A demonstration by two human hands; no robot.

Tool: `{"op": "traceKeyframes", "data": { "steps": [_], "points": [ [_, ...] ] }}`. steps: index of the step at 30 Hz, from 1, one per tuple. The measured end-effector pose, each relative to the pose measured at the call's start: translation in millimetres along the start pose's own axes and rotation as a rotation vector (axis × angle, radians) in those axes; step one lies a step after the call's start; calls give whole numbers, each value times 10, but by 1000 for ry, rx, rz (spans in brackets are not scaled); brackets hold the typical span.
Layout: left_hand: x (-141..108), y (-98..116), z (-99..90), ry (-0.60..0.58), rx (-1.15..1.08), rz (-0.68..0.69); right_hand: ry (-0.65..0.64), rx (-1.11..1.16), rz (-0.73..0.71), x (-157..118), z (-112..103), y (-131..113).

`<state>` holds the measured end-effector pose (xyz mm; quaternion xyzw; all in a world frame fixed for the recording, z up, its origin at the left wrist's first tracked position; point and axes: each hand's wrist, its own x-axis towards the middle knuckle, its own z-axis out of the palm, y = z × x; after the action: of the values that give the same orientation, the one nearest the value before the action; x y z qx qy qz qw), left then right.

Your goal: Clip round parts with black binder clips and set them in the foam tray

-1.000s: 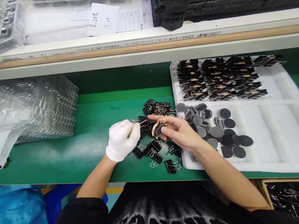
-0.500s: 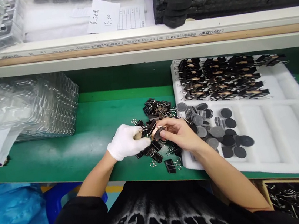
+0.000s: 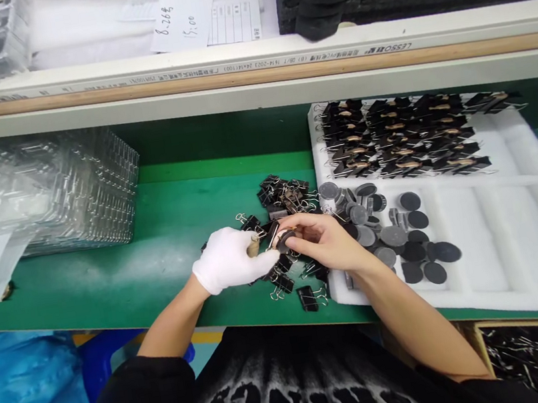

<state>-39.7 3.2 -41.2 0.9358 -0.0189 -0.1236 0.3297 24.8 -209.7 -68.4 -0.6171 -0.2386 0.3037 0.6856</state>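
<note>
My left hand (image 3: 229,258), in a white glove, pinches a black binder clip (image 3: 270,233) near the middle of the bench. Bare, my right hand (image 3: 322,239) holds a dark round disc (image 3: 283,240) with a pale, copper-coloured edge between thumb and fingers. The clip touches or meets the disc; my fingers hide part of the contact. Loose black binder clips (image 3: 284,194) lie around and under both hands. Right of my right hand, grey and black discs (image 3: 393,237) are piled on the white foam tray (image 3: 480,230).
Rows of clipped pieces (image 3: 398,135) fill the tray's back part. Clear plastic trays (image 3: 90,188) are stacked at left. A shelf edge (image 3: 251,81) spans the bench's back. A box of clips (image 3: 534,350) is at lower right, a blue stool (image 3: 96,368) at lower left.
My left thumb has shifted slightly right, nearer the disc. My right hand keeps its hold on the disc. The whole view has shifted slightly.
</note>
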Motion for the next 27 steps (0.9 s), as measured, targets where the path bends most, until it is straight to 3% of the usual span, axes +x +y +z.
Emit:
{"op": "traceKeyframes", "data": {
  "steps": [10, 16, 19, 22, 27],
  "points": [
    [-32, 9, -5, 8, -22, 44, -8, 58, 57, -10, 12, -24],
    [-11, 9, -3, -52, -129, 29, 322, 286, 68, 52, 25, -2],
    [-7, -7, -13, -88, -190, 11, 379, 339, 125, 74, 21, -8],
    [24, -124, -158, -124, -242, -58, 383, 371, 134, 77, 14, -26],
    [241, -545, -532, -6, -52, -334, 341, 378, 132, 73, 13, -58]
  ]
}}
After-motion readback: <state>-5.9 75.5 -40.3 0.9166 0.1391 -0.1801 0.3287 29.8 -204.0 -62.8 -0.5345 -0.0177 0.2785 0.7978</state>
